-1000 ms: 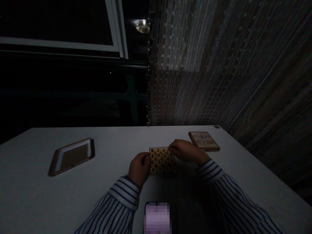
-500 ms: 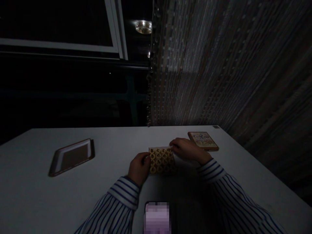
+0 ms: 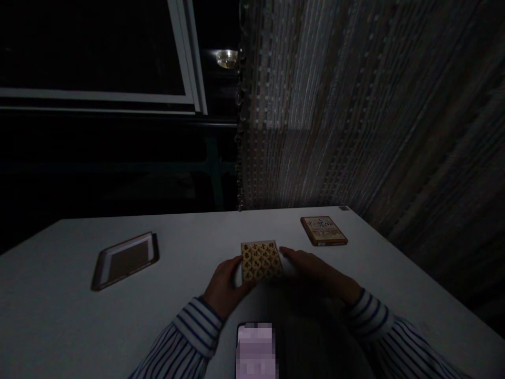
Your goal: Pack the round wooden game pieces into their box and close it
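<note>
A shallow box of round wooden Chinese chess pieces (image 3: 262,261) lies on the white table in front of me. The pieces sit in rows and bear dark characters. My left hand (image 3: 226,287) grips the box's near left corner, fingers along its left side and thumb at the near edge. On the other side, my right hand (image 3: 315,268) has its fingers stretched toward the box's right edge; its thumb is hidden in shadow. Whether those fingertips touch the box I cannot tell.
To the left lies an open box lid (image 3: 128,259) with a raised rim. A flat printed box (image 3: 324,230) is at the back right. At the near edge is a phone (image 3: 256,350) with its screen blurred out. A string curtain (image 3: 300,105) hangs behind the white table (image 3: 189,231).
My left thumb has moved to the box's near edge. My right hand has come down from the far right corner to beside the right edge. The view has shifted slightly.
</note>
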A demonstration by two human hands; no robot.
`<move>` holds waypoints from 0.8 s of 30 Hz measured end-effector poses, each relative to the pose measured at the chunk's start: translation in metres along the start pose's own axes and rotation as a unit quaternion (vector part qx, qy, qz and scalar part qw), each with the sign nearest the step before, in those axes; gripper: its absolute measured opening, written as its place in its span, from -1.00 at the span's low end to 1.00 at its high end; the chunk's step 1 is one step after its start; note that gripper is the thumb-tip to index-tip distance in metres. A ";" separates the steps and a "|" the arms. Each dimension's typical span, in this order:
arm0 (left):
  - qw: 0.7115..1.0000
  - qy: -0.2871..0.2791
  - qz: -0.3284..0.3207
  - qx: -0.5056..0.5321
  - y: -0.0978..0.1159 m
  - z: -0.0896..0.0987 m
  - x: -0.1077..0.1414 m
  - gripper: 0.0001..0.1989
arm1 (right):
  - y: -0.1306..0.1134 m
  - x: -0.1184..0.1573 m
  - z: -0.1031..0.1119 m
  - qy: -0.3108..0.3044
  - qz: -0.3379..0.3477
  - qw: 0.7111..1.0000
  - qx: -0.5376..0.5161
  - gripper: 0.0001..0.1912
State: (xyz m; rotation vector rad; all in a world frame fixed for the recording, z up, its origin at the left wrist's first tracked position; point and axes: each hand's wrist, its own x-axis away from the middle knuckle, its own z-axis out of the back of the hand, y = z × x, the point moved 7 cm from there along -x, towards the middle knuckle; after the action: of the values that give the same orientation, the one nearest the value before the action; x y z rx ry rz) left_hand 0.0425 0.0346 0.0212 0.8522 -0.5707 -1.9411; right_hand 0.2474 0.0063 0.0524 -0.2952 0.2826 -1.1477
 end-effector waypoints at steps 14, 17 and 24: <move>0.998 -0.005 -0.039 -0.051 0.000 -0.002 0.006 -0.52 | -0.012 0.004 -0.022 0.038 -0.031 0.999 -0.002 -0.35; 0.998 -0.008 -0.034 -0.049 0.001 0.000 0.006 -0.52 | -0.015 0.003 -0.021 0.044 -0.026 0.999 0.000 -0.38; 0.999 0.007 -0.005 -0.054 -0.013 0.007 0.006 -0.52 | -0.024 -0.007 -0.023 0.054 -0.005 0.998 0.015 -0.39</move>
State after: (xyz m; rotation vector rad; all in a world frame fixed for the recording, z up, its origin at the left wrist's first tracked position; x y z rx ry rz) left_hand 0.0280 0.0359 0.0146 0.8001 -0.4507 -1.9545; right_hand 0.2157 0.0018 0.0403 -0.2091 0.3586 -1.1779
